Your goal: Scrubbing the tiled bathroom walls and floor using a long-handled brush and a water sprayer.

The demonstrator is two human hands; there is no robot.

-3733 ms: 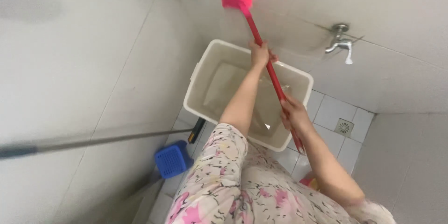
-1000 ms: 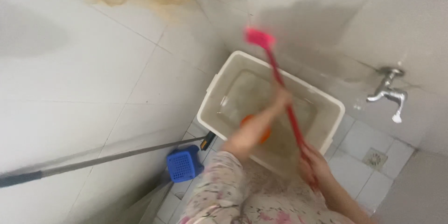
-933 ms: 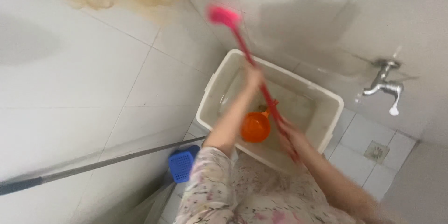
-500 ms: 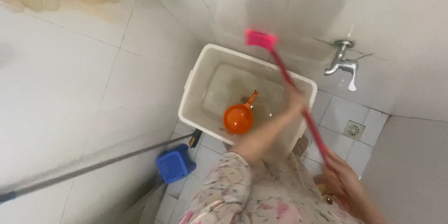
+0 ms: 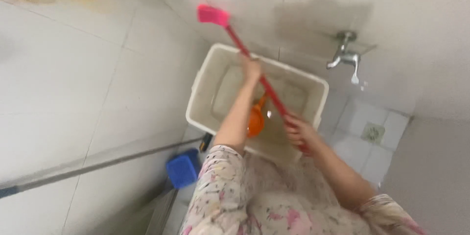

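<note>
Both hands grip the red brush handle (image 5: 254,66): left hand (image 5: 253,68) closed on it higher up, right hand (image 5: 297,132) closed near the low end. Pink brush head (image 5: 213,14) touches the wall tile, above the white tub (image 5: 200,93) w/ an orange scoop (image 5: 256,120) inside. Tap (image 5: 344,58) at right, blue basket (image 5: 182,169) on floor.
</note>
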